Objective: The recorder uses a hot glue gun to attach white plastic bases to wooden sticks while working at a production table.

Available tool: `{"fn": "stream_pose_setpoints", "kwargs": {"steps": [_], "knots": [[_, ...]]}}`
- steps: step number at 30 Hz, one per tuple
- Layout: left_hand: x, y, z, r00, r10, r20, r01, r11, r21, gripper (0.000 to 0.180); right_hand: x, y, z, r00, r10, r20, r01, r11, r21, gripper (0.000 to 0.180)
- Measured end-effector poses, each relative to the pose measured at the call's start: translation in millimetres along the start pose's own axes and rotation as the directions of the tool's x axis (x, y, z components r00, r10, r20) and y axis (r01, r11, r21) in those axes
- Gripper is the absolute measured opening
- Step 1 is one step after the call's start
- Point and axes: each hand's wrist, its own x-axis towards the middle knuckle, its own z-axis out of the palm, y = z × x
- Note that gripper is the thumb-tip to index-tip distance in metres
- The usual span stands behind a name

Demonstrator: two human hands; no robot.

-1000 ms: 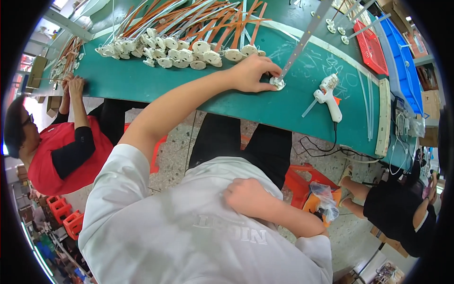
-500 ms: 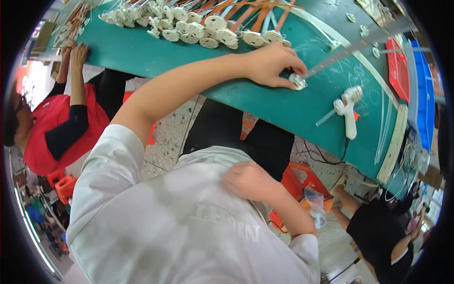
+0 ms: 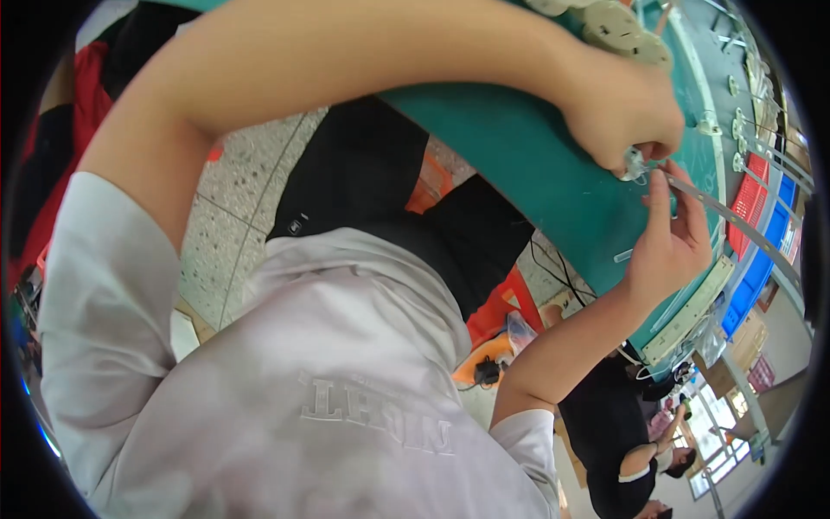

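Now both hands meet at the edge of the green surface [image 3: 536,173]. A second ago the right hand [image 3: 670,238] rested in the lap; it has risen, fingers loosely curled, thumb and forefinger touching a small white fitting [image 3: 634,164]. The left hand [image 3: 618,108], arm stretched across the view, stays closed around that fitting from above. A long grey strip [image 3: 735,221] runs outward from it. So the work has become two-handed. Beyond lie more white fittings [image 3: 618,26] and red and blue trays [image 3: 756,233].
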Motion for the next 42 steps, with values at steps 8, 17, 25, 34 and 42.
{"fn": "stream_pose_setpoints", "kwargs": {"steps": [8,17,25,34,42], "knots": [[3.9,-6.4,4.0,1.0,-0.022,0.016,0.021,0.999,0.049,0.036,4.5,20.4,6.4,0.978,-0.204,-0.049,0.203,0.979,-0.029,0.014],[-3.0,8.6,-21.0,0.999,-0.002,0.04,0.001,1.0,0.017,0.024,-2.1,17.8,9.5,0.963,-0.261,-0.063,0.256,0.963,-0.077,0.011],[-6.3,5.7,-16.0,0.999,0.039,-0.033,-0.04,0.998,-0.045,0.024,-4.4,17.1,10.9,0.971,-0.231,-0.061,0.221,0.967,-0.128,0.01],[3.6,-5.2,0.6,0.999,0.02,0.026,-0.018,0.997,-0.081,0.029,-4.4,13.8,7.3,0.973,-0.22,-0.065,0.215,0.973,-0.082,0.009],[8.3,-5.3,2.0,0.998,0.055,0.017,-0.056,0.998,0.041,0.036,1.0,6.3,-1.4,0.964,-0.266,-0.009,0.261,0.949,-0.175,0.009]]}}
